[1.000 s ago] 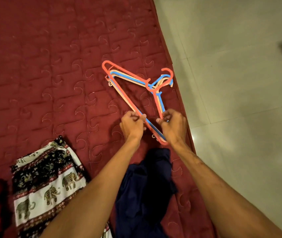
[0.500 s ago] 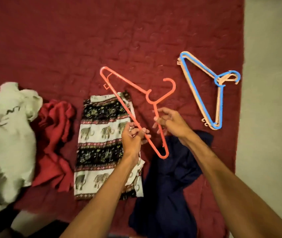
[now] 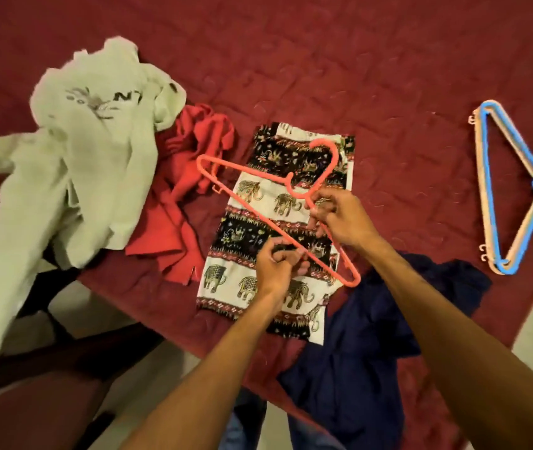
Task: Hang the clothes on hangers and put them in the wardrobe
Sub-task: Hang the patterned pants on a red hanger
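I hold a coral-red plastic hanger [image 3: 226, 175] above a folded elephant-print garment [image 3: 252, 228] on the red bedspread [image 3: 356, 76]. My left hand [image 3: 275, 267] grips the hanger's long bottom bar. My right hand [image 3: 340, 219] pinches its short arm just below the hook. A navy garment [image 3: 356, 345] lies crumpled under my right forearm. A red garment [image 3: 180, 196] and a pale grey-green printed shirt [image 3: 90, 151] lie to the left. Blue and peach hangers [image 3: 499, 190] lie stacked at the right.
The bed's corner points toward me, with pale floor tiles [image 3: 73, 313] below on the left and at the far right. A dark frame or chair [image 3: 64, 352] stands by the bed's lower left edge, partly under the hanging shirt.
My hands lifted the coral-red hanger off the stack and carried it left over the elephant-print garment. The blue and peach hangers stayed behind. My view swung left, revealing the red and grey-green clothes.
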